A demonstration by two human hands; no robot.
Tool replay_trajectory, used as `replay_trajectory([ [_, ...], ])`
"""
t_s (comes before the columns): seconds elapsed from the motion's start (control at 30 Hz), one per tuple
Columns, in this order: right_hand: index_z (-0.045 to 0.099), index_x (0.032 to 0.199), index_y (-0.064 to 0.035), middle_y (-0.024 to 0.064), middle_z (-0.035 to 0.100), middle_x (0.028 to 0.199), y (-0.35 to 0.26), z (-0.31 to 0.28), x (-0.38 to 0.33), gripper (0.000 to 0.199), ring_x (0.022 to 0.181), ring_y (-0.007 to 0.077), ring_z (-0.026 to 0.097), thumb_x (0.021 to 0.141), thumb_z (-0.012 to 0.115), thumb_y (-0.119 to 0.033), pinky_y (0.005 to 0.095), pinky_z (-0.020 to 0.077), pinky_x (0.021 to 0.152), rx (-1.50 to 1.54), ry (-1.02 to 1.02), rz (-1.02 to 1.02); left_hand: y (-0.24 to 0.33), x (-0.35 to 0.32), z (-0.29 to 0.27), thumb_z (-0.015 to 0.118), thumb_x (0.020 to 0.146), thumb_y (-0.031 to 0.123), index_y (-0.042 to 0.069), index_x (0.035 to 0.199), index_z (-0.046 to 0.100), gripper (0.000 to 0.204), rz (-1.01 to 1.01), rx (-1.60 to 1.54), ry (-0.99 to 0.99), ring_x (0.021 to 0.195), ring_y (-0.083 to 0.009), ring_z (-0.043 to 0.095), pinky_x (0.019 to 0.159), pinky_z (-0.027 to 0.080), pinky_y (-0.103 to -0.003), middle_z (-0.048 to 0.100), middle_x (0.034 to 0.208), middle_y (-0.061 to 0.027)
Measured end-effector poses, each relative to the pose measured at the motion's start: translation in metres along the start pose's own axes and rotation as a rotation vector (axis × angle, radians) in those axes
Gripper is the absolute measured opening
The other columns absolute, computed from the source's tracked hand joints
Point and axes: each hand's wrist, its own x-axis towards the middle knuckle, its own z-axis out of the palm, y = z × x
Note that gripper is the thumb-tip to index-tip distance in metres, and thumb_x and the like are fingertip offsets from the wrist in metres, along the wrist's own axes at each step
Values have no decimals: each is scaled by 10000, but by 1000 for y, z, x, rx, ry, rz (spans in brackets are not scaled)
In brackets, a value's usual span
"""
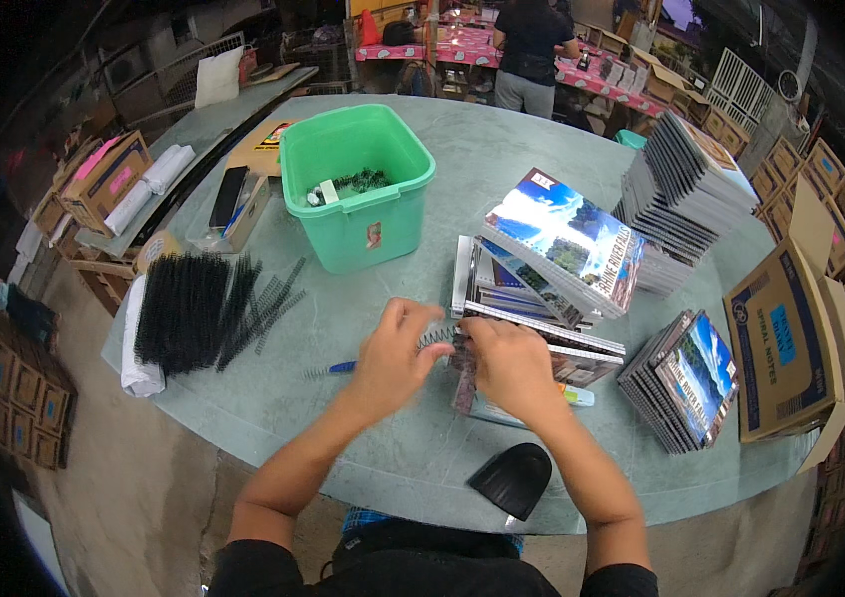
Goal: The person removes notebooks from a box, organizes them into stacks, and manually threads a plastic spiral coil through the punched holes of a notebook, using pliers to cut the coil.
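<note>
green table (213,408) below; left hand (393,348) spread around black coil (435,337); right hand (507,358) pinching edge of notebook (597,364).

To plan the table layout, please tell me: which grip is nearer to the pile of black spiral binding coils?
Left. The left grip is rightward of the coil pile; the right grip is farther right, beyond it.

From six o'clock, one head-worn fisheye looks down on the nearby hands (393,353), facing twelve o'clock across the grey-green table (403,448).
</note>
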Motion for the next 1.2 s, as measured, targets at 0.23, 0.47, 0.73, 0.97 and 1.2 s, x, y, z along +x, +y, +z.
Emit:
replay_trajectory([
  [0.23,600,894,-64,94,624,726,-2,-1,10,151,688,290,600,825,598,-199,384,455,611,135,48,23,-16,8,-22,623,813,225,57,919,604,199,-53,-36,-246,690,-292,564,636,448,-391,567,845,-88],
  [0.47,547,990,-88,85,575,802,4,0,8,252,763,298,575,752,626,-78,382,456,636,250,92,22,12,-32,25,632,788,318,57,888,645,280,326,340,-161,727,-282,538,615,430,-410,583,754,-115],
  [0.73,621,872,-85,76,591,744,10,-31,-28,111,790,285,580,766,634,-113,384,453,667,-42,109,117,33,-86,81,655,777,170,145,1142,591,371,132,-239,-444,922,-295,550,745,474,-412,561,945,-145],
  [0.97,643,817,-89,81,636,691,35,-46,-47,103,636,258,593,812,617,-189,360,426,620,7,97,164,4,-30,17,669,751,56,113,1020,632,277,95,3,-67,821,-231,553,708,463,-306,546,876,-79],
  [1.2,641,793,-89,82,625,676,41,-47,-48,137,635,259,598,807,623,-224,370,433,604,24,90,129,12,-19,12,646,739,8,114,1043,645,322,241,-1,-76,792,-205,584,684,484,-313,564,897,-103],
])
